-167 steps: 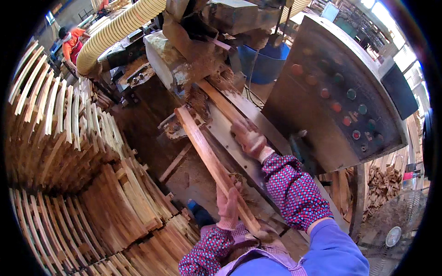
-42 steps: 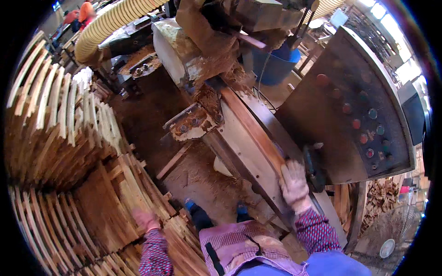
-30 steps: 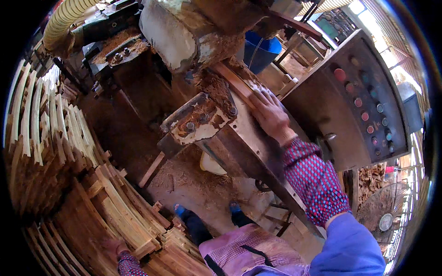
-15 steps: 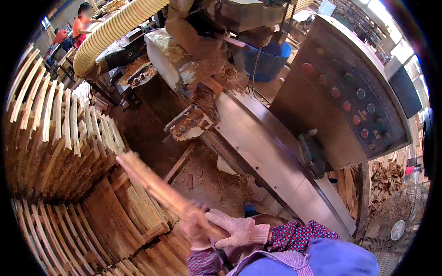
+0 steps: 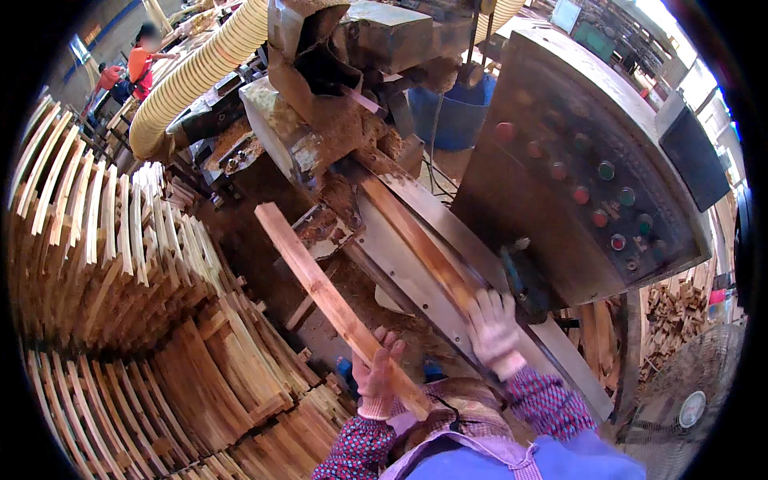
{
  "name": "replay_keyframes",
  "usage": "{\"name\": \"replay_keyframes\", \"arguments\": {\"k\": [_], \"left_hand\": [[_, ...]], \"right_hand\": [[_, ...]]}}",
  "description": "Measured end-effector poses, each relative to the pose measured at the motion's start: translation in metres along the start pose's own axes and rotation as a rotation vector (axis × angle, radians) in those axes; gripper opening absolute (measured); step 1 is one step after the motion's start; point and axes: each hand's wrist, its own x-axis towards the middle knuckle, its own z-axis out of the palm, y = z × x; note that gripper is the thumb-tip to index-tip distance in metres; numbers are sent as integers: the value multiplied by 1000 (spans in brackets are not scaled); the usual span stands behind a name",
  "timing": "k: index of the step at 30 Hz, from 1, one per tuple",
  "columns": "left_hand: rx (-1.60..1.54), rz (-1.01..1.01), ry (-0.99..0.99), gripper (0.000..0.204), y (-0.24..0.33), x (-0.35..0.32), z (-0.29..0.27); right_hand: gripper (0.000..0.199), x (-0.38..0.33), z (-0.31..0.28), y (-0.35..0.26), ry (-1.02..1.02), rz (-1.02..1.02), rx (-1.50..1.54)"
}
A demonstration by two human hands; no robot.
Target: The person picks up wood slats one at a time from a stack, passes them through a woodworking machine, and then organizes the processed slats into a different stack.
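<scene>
My left hand, in a pinkish glove, is closed around a squared wooden strip that slants up and away to the left in front of my body. My right hand, in a pale knit glove, grips the near end of a second wooden strip. That strip lies along the metal bed of a woodworking machine. Its far end runs in under the sawdust-covered machine head, where it is hidden.
Stacked wooden strips fill the left side. A control panel with coloured buttons stands right of the bed, a fan at lower right. A ribbed yellow hose and a blue tub are behind. Someone in orange is far left.
My right hand has left its place beside my left hand and moved right onto the bed, where a strip now lies. The strip in my left hand has swung rightward and steeper.
</scene>
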Motion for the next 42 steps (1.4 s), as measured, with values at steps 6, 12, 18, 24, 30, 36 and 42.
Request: {"name": "replay_keyframes", "arguments": {"k": [6, 12, 18, 24, 30, 36, 42], "left_hand": [[52, 51, 44, 70, 17, 2, -31], [92, 79, -16, 71, 24, 16, -27], [57, 156, -57, 69, 12, 32, 8], [245, 129, -378, 72, -46, 0, 27], [1011, -8, 27, 78, -35, 12, -128], [1889, -465, 821, 90, 80, 59, -365], [2513, -802, 750, 80, 144, 46, -562]], "right_hand": [[46, 150, 71, 10, 106, -57, -192], [47, 226, 79, -1, 143, -119, -127], [52, 135, 28, -30, -113, 167, 1130], [74, -26, -31, -60, -334, 46, 835], [56, -107, -9, -1, -212, 188, 243], [46, 0, 18, 0, -104, 75, -79], [41, 160, 71, 4, -13, -17, -228]]}}
